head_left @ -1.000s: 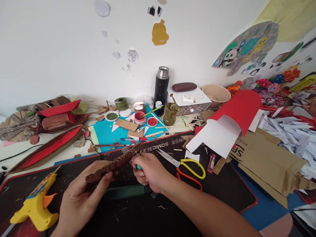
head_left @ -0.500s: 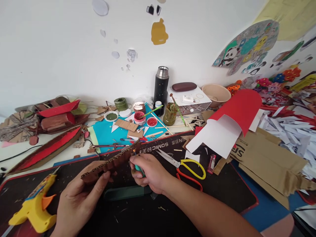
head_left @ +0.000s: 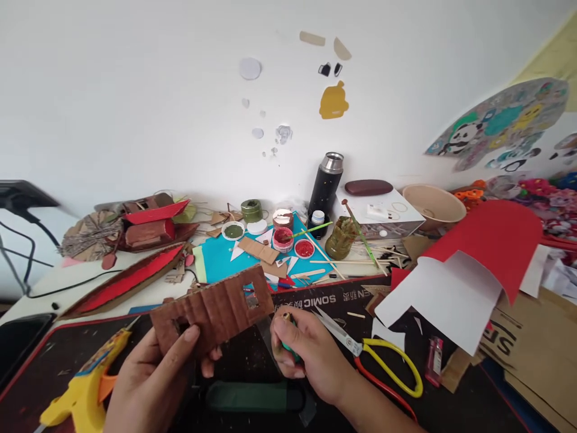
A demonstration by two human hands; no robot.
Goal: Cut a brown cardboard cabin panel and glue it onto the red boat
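Note:
My left hand (head_left: 151, 373) is closed on a brown-painted corrugated cardboard piece (head_left: 216, 316), thumb on its front and fingertips behind. The piece is tilted up to the right, its ribbed face towards me. A square window is cut near its right end, and another opening is partly covered by my thumb. Just right of the cardboard, apart from it, my right hand (head_left: 304, 352) is closed round a green lighter (head_left: 287, 347). The lighter's top points up beneath my thumb; most of its body is hidden by my fingers. No flame can be made out.
Scissors (head_left: 349, 343) lie right of my right hand, a pink lighter (head_left: 434, 361) beyond them. A yellow glue gun (head_left: 85, 385) lies at left. Behind are paint pots (head_left: 283, 237), a black flask (head_left: 324, 186) and cardboard boats (head_left: 130, 282). Curved red paper (head_left: 491, 240) stands at right.
The cardboard has turned from edge-on to show its ribbed face and window. My right hand has drawn away from its edge, to the right. The camera view has shifted left and up.

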